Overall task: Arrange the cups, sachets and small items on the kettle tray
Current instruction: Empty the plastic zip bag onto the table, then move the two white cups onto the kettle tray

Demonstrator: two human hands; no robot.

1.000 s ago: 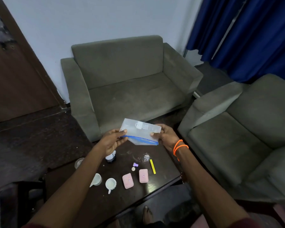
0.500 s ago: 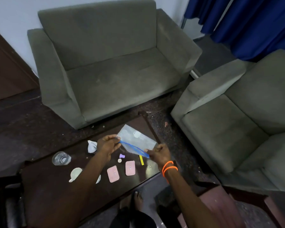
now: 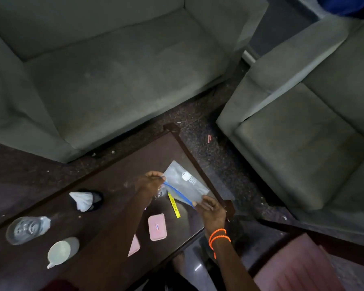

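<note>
Dark coffee table (image 3: 118, 171), sofas behind. Left hand (image 3: 148, 182) and right hand (image 3: 211, 208) pinching zip bag (image 3: 185, 185) corners; keep mouth level, clear of yellow sachet (image 3: 174, 204).

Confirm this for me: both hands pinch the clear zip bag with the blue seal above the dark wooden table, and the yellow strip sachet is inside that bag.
One detail is wrong. The head view shows the yellow strip sachet lying on the dark wooden table, outside the bag and just beside it. The rest stands: the left hand and the right hand pinch the clear zip bag with the blue seal above the table.
</note>
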